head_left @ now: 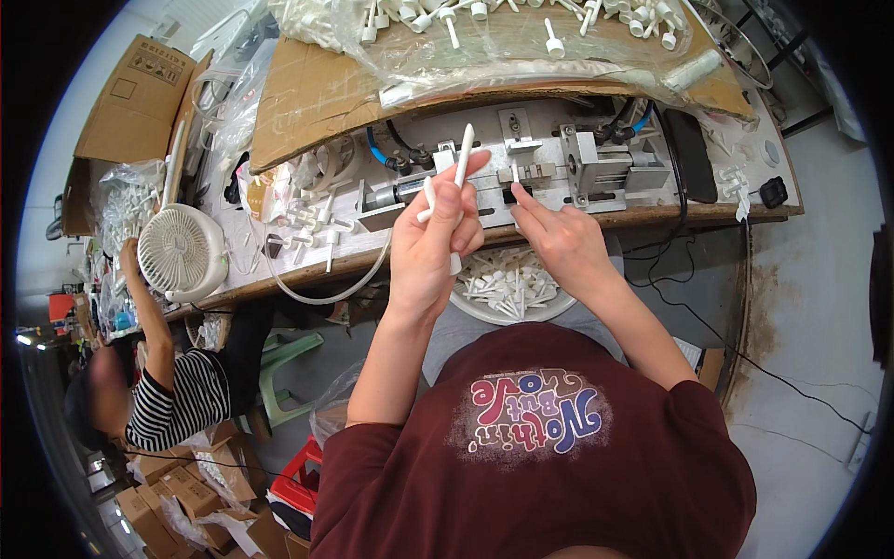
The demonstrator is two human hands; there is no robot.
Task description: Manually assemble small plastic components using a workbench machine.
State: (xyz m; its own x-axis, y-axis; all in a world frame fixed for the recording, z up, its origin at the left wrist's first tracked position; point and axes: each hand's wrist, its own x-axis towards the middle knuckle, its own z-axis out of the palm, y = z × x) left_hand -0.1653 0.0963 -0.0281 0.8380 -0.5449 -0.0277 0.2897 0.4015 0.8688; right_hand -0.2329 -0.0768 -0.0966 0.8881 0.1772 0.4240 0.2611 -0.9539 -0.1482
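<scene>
My left hand (430,238) is raised in front of the bench, its fingers closed around several white plastic pieces. One white stick (465,155) points up past the thumb, and other white ends poke out beside the palm. To its right, my right hand (566,244) reaches to a small metal fixture (535,172) with fingers bent together. Its fingertips meet the lower end of a small white plastic piece (515,173) at the fixture, beside a black block. The thumb's grip is partly hidden. Beneath both hands, a round tub (475,314) holds many similar white pieces.
Metal cylinders (633,172) with blue hoses flank the fixture. Cardboard (317,102) covered with white parts overhangs it. A white fan (183,250) and loose parts lie left; a black phone-like slab (689,156) lies right. Another person in a striped shirt (182,401) works at far left.
</scene>
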